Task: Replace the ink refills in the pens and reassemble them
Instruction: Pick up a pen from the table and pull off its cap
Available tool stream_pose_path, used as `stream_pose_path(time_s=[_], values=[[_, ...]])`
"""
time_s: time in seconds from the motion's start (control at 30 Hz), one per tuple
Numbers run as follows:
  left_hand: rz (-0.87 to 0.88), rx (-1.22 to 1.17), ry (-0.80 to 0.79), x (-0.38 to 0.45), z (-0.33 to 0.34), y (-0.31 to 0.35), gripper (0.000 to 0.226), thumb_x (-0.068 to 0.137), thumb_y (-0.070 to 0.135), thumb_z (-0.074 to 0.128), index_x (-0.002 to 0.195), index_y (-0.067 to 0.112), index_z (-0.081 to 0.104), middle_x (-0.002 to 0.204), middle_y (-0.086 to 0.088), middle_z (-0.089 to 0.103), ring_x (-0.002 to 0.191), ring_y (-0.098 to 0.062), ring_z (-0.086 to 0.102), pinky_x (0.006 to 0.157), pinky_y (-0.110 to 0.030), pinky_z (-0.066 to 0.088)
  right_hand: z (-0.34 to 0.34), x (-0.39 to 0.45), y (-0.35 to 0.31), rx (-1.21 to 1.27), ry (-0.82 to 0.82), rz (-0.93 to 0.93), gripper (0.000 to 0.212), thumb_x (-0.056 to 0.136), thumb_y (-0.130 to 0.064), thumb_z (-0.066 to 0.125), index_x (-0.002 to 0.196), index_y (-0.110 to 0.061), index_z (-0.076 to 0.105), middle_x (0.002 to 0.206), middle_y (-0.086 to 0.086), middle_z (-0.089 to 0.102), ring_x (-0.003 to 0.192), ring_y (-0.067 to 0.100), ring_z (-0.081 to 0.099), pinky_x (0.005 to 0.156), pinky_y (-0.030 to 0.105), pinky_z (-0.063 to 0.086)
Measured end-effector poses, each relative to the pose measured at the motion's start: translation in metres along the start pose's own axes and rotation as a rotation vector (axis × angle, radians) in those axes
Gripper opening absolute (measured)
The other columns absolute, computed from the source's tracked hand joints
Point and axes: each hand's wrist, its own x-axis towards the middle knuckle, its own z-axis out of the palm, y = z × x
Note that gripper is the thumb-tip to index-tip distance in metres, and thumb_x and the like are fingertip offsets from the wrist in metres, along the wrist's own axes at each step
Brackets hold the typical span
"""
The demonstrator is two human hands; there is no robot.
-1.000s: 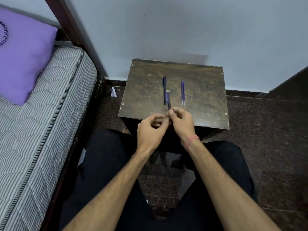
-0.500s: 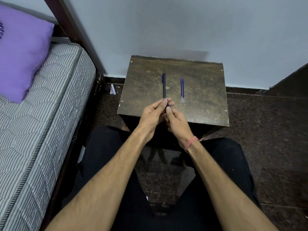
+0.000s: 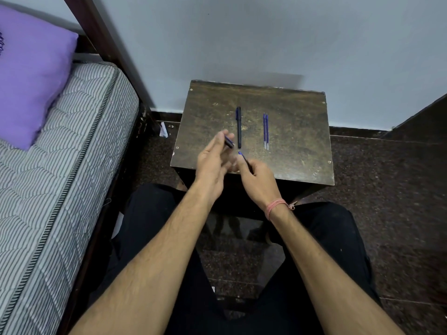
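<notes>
Left hand point(image 3: 212, 163) raised, fingers pinching; right hand point(image 3: 258, 182) curled, fingers gripping

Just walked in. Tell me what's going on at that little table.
A person is taking a pen apart over the small wooden table. The left hand holds a short dark pen piece, the right hand the rest of the pen. Another pen and two refills lie on the table, untouched.

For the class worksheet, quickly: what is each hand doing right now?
Left hand: fingers closed on a short dark pen piece, probably the cap.
Right hand: fingers closed on the pen body, its tip pointing toward the table.
</notes>
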Motion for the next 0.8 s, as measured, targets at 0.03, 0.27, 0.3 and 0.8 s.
stream_pose_path(time_s=[0.03,0.27,0.3,0.8], values=[[0.018,-0.005,0.045,0.006,-0.001,0.005,0.017,0.114,0.033,0.066,0.114,0.027,0.081,0.102,0.01,0.086,0.083,-0.003,0.078,0.071,-0.024,0.062,-0.001,0.0,0.001,0.033,-0.006,0.02,0.046,0.108,-0.048,0.047,0.093,-0.02,0.079,0.084,-0.014,0.077,0.085,0.007,0.07,0.079,0.034,0.05],[0.269,0.555,0.273,0.062,-0.002,0.044,0.029,0.1,0.033,0.087,0.122,0.015,0.086,0.092,0.009,0.083,0.084,-0.015,0.083,0.07,-0.033,0.071,0.0,0.01,0.004,0.318,-0.054,0.105,0.035,0.109,-0.022,0.043,0.111,-0.011,0.076,0.073,-0.016,0.067,0.076,-0.002,0.069,0.064,0.019,0.041],[0.324,0.687,0.292,0.069,-0.001,0.05,0.03,0.096,0.038,0.09,0.119,0.019,0.088,0.09,0.012,0.084,0.081,-0.013,0.083,0.076,-0.038,0.072,0.001,0.011,0.003,0.351,-0.06,0.097,0.031,0.111,-0.021,0.044,0.118,-0.014,0.074,0.079,-0.011,0.068,0.078,0.007,0.068,0.062,0.021,0.043],[0.608,1.543,0.401,0.118,0.016,0.064,0.048,0.077,0.064,0.096,0.11,0.03,0.086,0.095,0.009,0.087,0.105,-0.016,0.082,0.092,-0.037,0.063,0.022,0.027,0.008,0.636,0.0,0.082,0.006,0.108,-0.013,0.062,0.109,-0.018,0.058,0.107,0.012,0.082,0.098,0.031,0.079,0.075,0.036,0.063]])
